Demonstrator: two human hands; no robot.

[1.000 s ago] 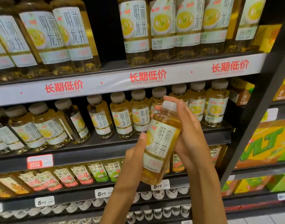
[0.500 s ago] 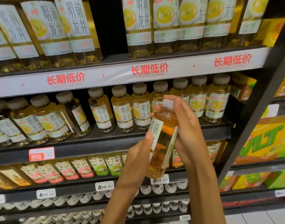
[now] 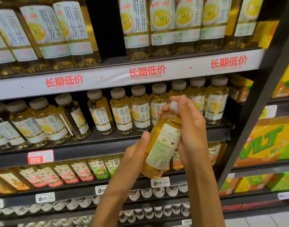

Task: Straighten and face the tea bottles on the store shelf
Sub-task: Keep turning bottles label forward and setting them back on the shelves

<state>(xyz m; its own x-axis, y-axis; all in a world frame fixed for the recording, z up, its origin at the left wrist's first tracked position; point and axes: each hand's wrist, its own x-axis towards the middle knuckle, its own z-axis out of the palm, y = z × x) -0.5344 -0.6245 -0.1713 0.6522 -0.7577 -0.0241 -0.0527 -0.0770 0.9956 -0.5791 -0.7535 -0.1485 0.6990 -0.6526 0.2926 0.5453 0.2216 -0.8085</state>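
I hold one tea bottle (image 3: 163, 141) off the shelf (image 3: 107, 145), my left hand (image 3: 132, 154) curled round its lower body, my right hand (image 3: 191, 128) gripping its neck (back label toward me). Most of the row (image 3: 120, 115) faces front; one dark-sided bottle (image 3: 75, 117) looks turned.

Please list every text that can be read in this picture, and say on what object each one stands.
"长期低价" and "EVERY DAY LOW PRICE": white shelf strip, repeated in red.
"Unif" and "明前龙井": labels of the shelf tea bottles and the large bottles.
"500": white price tags.
"VLT": yellow carton, partly cut off.
Back label of the held bottle: too small to read.
Red price tag: blurred.
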